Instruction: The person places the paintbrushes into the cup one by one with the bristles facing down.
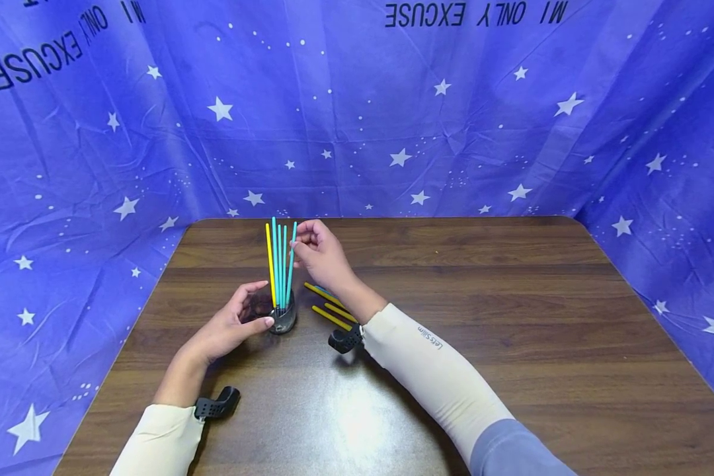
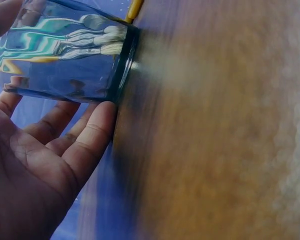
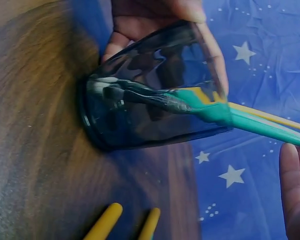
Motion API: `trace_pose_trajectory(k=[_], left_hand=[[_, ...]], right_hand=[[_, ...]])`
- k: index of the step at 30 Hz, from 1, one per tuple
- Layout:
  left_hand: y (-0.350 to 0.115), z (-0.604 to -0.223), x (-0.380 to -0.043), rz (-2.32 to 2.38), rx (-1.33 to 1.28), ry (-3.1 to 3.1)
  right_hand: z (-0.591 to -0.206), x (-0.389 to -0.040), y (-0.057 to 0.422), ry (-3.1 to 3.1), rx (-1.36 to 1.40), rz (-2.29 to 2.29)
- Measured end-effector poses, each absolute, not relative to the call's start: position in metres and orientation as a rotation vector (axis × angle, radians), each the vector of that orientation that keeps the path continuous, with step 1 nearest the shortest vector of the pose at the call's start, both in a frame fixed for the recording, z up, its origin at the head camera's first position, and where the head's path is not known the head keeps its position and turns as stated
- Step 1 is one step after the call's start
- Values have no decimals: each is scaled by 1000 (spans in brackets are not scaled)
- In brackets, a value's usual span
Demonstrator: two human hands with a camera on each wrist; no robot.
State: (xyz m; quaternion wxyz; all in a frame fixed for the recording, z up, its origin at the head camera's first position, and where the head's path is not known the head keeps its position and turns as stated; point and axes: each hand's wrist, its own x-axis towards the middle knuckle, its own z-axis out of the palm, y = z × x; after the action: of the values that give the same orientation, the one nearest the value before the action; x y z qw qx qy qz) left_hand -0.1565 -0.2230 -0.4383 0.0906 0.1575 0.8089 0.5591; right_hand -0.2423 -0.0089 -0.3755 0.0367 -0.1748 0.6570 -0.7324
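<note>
A dark, see-through glass cup [image 1: 284, 322] stands upright on the table. My left hand [image 1: 229, 325] holds it round the side, thumb at the near side and fingers behind. Several teal paintbrushes [image 1: 279, 264] and one yellow paintbrush [image 1: 270, 258] stand in the cup. Their bristles [image 2: 111, 48] point down to its base, seen through the glass in the left wrist view. My right hand [image 1: 324, 256] pinches the handle of the rightmost teal paintbrush [image 1: 289, 274], whose lower end is inside the cup. In the right wrist view, its fingers [image 3: 292, 175] are beside the teal handles.
Several yellow paintbrushes [image 1: 331, 318] lie on the wooden table [image 1: 482, 317] right of the cup, partly under my right forearm, with a bit of teal among them. Black wrist mounts [image 1: 218, 403] sit on both wrists. A blue starry curtain [image 1: 357, 119] encloses the table's back and sides.
</note>
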Motion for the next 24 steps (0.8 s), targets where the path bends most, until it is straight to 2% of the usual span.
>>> trace_pose_trajectory(k=[13,24], left_hand=[[-224,-438,-157,1670,469,2401],[-223,-437,-157,1644,467,2419]], right_hand=[[-385,-245,-3,2095,-546,-2042],[-409,-252,43,2405,-659,-1534]])
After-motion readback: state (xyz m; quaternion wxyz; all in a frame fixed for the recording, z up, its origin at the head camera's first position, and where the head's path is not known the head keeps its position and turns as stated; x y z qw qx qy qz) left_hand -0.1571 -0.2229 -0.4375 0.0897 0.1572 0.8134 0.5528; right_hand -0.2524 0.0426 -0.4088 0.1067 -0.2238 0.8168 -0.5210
